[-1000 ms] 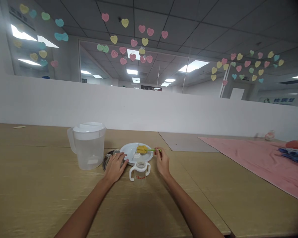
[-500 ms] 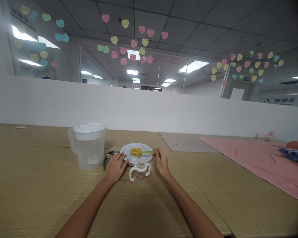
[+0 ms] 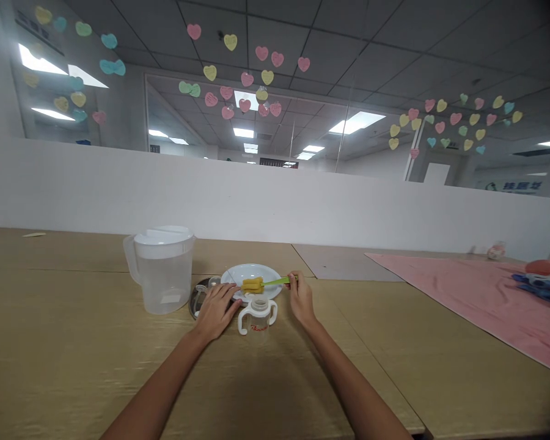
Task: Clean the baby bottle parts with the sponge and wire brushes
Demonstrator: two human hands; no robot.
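My right hand (image 3: 300, 299) is closed around the green handle (image 3: 277, 281) of what looks like a sponge bottle brush. Its yellow sponge head (image 3: 252, 285) is over a white plate (image 3: 269, 273); I cannot tell if it rests there. My left hand (image 3: 217, 311) is open, palm down, across the plate's left edge. Its fingertips reach close to the yellow head; contact is unclear. Right in front of the plate stands a clear baby bottle (image 3: 259, 319) with white side handles, red lettering and an uncovered mouth. Small clear parts (image 3: 201, 294) lie in a dark round dish (image 3: 194, 303), partly hidden by my left hand.
To the left stands a translucent lidded pitcher (image 3: 166, 275). A pink cloth (image 3: 458, 293) covers the table's right side, with a blue, white and orange item (image 3: 543, 281) on it. A small pink object (image 3: 497, 250) sits near the white wall (image 3: 275, 201). Far left lies a flat pale piece (image 3: 34, 234).
The yellow sponge head has shifted slightly right and nearer, and the green handle's hand end is a little higher. My left hand has edged right, towards the yellow head.
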